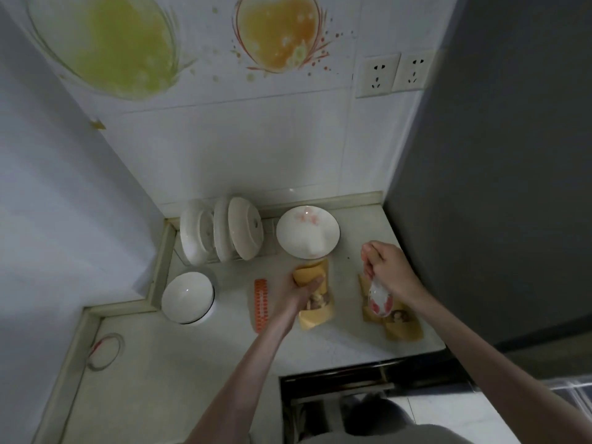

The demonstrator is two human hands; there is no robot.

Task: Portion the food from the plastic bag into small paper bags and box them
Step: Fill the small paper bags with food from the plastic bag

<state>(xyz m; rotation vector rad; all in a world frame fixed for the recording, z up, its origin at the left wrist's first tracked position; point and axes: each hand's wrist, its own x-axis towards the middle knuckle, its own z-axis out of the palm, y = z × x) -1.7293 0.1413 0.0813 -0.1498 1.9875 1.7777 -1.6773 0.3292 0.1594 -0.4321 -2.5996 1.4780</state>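
From above, the left hand (306,285) has its fingers clamped on the top of a small paper bag (315,310) lying on the bench (192,363), food showing at its mouth. The right hand (386,267) has its fingers closed on a spoon (379,301) held over a second paper bag (394,322), just beside it, also part filled. Portioning looks midway: neither bag is closed, and no box or plastic bag is plainly in sight.
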